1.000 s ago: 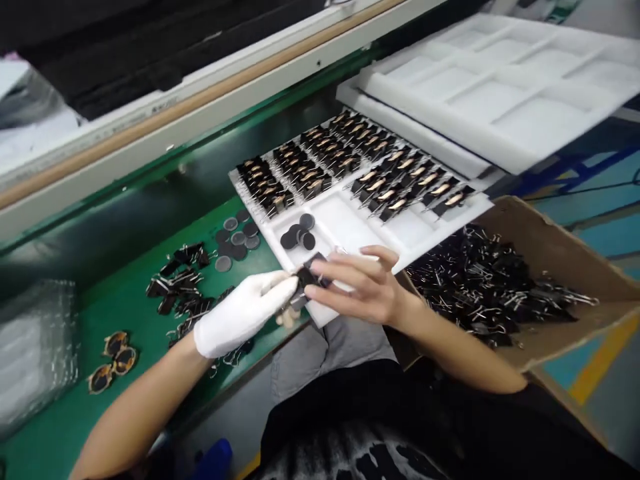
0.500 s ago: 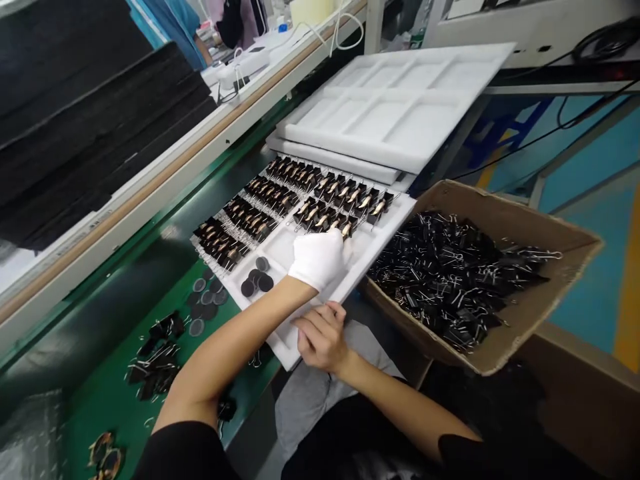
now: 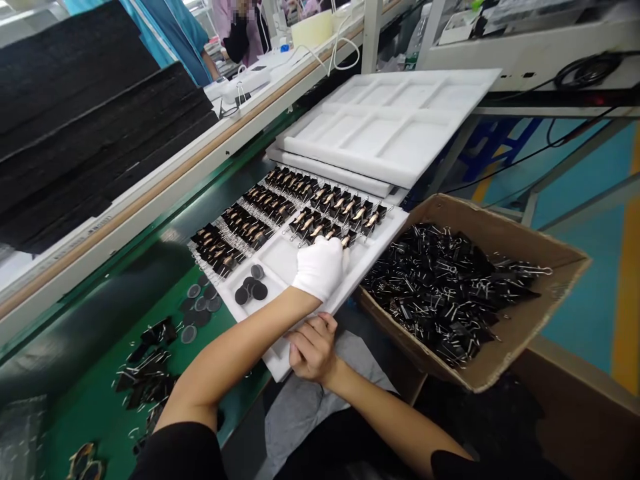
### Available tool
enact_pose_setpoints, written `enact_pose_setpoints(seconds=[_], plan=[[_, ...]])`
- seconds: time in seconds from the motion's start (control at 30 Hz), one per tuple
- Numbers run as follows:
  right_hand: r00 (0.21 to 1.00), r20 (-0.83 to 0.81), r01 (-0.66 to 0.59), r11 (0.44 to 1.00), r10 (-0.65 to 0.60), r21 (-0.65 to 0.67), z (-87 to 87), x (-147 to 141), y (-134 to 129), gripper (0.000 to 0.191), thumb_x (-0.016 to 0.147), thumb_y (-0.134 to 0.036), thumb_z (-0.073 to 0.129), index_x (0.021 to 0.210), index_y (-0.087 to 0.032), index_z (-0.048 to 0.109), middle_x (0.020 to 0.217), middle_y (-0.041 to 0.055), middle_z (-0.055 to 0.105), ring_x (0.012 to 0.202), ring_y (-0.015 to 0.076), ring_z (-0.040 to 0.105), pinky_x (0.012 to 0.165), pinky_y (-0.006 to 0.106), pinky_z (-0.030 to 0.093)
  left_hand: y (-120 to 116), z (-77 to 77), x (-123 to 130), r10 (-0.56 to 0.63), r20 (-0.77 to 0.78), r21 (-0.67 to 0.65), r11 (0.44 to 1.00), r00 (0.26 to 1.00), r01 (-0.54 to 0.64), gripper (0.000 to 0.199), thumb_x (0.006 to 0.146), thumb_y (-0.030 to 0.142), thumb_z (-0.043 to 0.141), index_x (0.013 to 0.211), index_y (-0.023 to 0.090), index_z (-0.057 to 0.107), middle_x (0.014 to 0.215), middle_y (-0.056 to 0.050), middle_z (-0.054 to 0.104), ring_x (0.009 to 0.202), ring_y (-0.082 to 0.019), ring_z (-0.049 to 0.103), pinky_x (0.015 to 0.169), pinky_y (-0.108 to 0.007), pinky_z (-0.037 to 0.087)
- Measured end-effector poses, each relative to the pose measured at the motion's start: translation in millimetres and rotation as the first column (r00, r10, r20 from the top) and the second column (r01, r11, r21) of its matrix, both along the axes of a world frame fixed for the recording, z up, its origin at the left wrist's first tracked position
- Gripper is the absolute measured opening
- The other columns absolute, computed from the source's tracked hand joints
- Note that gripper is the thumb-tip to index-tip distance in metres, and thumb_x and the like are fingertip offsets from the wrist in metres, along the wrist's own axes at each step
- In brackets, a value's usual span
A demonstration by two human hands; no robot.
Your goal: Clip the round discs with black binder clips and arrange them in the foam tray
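My left hand [image 3: 320, 267], in a white glove, is closed at the near end of a row of black binder clips [image 3: 320, 228] in a white foam tray [image 3: 373, 247]. Its fingertips touch the last clips; whatever they pinch is hidden. The clips stand in rows with pale, curved pieces between their jaws. My bare right hand [image 3: 313, 347] is curled round the tray's near edge, below the left wrist. Several dark round discs [image 3: 259, 290] lie in a near compartment of the tray.
At right, a cardboard box [image 3: 550, 293] holds a heap of binder clips. More foam trays [image 3: 420, 127] are stacked behind. On the green bench are loose clips [image 3: 147, 380], more discs [image 3: 200, 305] and a pair of lenses in frames [image 3: 86, 461]. Co-workers [image 3: 187, 33] stand across the bench.
The head view has shifted slightly, so the near objects sit a little lower and further left. Both hands keep nearly the same places on the tray.
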State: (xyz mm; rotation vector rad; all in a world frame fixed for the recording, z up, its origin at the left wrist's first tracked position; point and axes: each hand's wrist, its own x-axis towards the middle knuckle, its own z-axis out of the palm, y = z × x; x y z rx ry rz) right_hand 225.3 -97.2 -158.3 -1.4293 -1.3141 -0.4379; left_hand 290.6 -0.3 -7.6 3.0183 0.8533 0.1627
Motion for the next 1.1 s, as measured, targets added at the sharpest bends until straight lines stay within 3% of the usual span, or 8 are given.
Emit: enact_pose_setpoints(seconds=[0.17, 0.3, 0.43, 0.53, 0.67, 0.8, 0.97, 1.1], plan=[[0.999, 0.032, 0.027, 0.998, -0.029, 0.058, 4.2, -0.1, 3.3, 0.015, 0.083, -0.020, 0.052, 0.088, -0.024, 0.066, 0.070, -0.0028, 0.066, 0.077, 0.0191, 0.060, 0.098, 0.045, 0.035, 7.3, -4.9, 8.8, 0.020, -0.001, -0.008, 1.000, 1.000, -0.020, 0.039, 0.110, 0.036, 0.035, 0.120, 0.009, 0.061, 0.110, -0.023, 0.071, 0.098, -0.035, 0.075, 0.078, -0.043, 0.056], [0.996, 0.073, 0.045, 0.996, -0.050, 0.074, 8.1, 1.9, 3.7, 0.018, 0.090, -0.021, 0.048, 0.087, -0.023, 0.065, 0.070, -0.0029, 0.064, 0.079, 0.0175, 0.059, 0.101, 0.044, 0.033, 9.1, 14.8, -8.7, -0.019, -0.064, 0.017, 1.000, 0.998, 0.020, 0.048, 0.110, 0.048, 0.033, 0.122, 0.011, 0.062, 0.103, -0.020, 0.073, 0.093, -0.036, 0.076, 0.075, -0.042, 0.056], [0.994, 0.108, 0.020, 1.000, -0.018, -0.018, 15.4, 6.6, -5.3, 0.017, 0.094, -0.021, 0.050, 0.091, -0.021, 0.067, 0.074, -0.0023, 0.067, 0.082, 0.0169, 0.061, 0.102, 0.042, 0.033, 20.2, 43.8, -82.9, -0.188, -0.048, 0.195, 0.962, 0.981, 0.194, 0.049, 0.109, 0.051, 0.037, 0.132, 0.015, 0.061, 0.112, -0.017, 0.072, 0.097, -0.034, 0.073, 0.076, -0.042, 0.055], [0.993, 0.109, -0.019, 0.990, 0.035, -0.138, 28.1, 10.4, -15.0, 0.012, 0.094, -0.019, 0.055, 0.093, -0.021, 0.068, 0.076, -0.0026, 0.068, 0.081, 0.0164, 0.060, 0.099, 0.042, 0.034, 46.6, 42.5, -174.0, -0.157, 0.002, 0.215, 0.965, 0.988, 0.153, 0.051, 0.107, 0.050, 0.043, 0.147, 0.021, 0.054, 0.128, -0.015, 0.070, 0.102, -0.033, 0.071, 0.083, -0.045, 0.056], [0.987, 0.109, -0.082, 0.954, 0.118, -0.287, 54.1, 15.3, -18.6, 0.008, 0.096, -0.019, 0.062, 0.100, -0.020, 0.069, 0.086, 0.0003, 0.071, 0.085, 0.0178, 0.063, 0.096, 0.042, 0.033, 66.6, 1.8, -316.9, 0.193, 0.039, 0.238, 0.951, 0.980, -0.196, 0.059, 0.101, 0.059, 0.045, 0.146, 0.022, 0.056, 0.154, -0.018, 0.053, 0.127, -0.042, 0.062, 0.097, -0.055, 0.054], [0.904, 0.259, -0.209, 0.879, 0.341, -0.430, 88.3, 12.1, 1.3, 0.010, 0.100, -0.021, 0.060, 0.103, -0.019, 0.069, 0.095, 0.0042, 0.072, 0.091, 0.0216, 0.064, 0.095, 0.043, 0.035, 19.5, -46.2, -423.0, 0.370, -0.014, 0.113, 0.924, 0.929, -0.366, 0.072, 0.094, 0.049, 0.055, 0.160, 0.025, 0.040, 0.167, -0.022, 0.033, 0.149, -0.045, 0.044, 0.107, -0.059, 0.051], [0.603, 0.465, -0.129, 0.654, 0.649, -0.745, 124.4, -21.0, 51.5, 0.022, 0.104, -0.031, 0.054, 0.104, -0.016, 0.070, 0.101, 0.0112, 0.070, 0.097, 0.0308, 0.065, 0.086, 0.045, 0.039, -55.7, -94.3, -441.6, 0.396, -0.025, 0.043, 0.918, 0.918, -0.395, 0.102, 0.074, 0.056, 0.080, 0.162, 0.026, 0.039, 0.171, -0.027, 0.023, 0.155, -0.054, 0.029, 0.111, -0.068, 0.044], [0.473, 0.399, 0.003, 0.451, 0.786, -0.893, 128.2, -55.4, 90.3, 0.028, 0.103, -0.034, 0.058, 0.116, -0.013, 0.070, 0.117, 0.0174, 0.069, 0.111, 0.0369, 0.064, 0.088, 0.046, 0.044, -55.7, -125.1, -420.4, 0.434, 0.128, 0.113, 0.887, 0.892, -0.448, 0.073, 0.085, 0.058, 0.076, 0.148, 0.026, 0.060, 0.164, -0.025, 0.038, 0.153, -0.052, 0.034, 0.115, -0.065, 0.040]])
